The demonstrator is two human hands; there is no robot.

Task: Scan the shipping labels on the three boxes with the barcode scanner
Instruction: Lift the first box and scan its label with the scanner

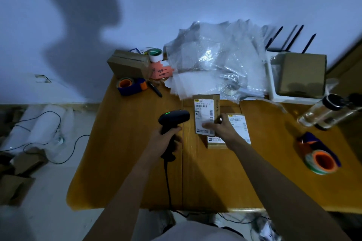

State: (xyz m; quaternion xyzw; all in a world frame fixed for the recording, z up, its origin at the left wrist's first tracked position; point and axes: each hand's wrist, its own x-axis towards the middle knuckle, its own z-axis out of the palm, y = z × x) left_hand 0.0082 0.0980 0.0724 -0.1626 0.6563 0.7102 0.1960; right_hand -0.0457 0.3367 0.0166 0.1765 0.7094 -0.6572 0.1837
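label print [203, 115]: too small to read. third box [216, 143]: mostly hidden under right hand [221, 129]. bottle [329, 111]: blurred. scanner cable [168, 186]: lost below table edge.

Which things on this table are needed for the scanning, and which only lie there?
Needed: barcode scanner in the left hand; labelled boxes under the right hand.
Lying about: tape dispensers, bubble wrap, bottle, pen.

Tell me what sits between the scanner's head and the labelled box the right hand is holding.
Nothing: in the head view only a short bare strip of wooden table separates the barcode scanner from the labelled box steadied by the right hand.
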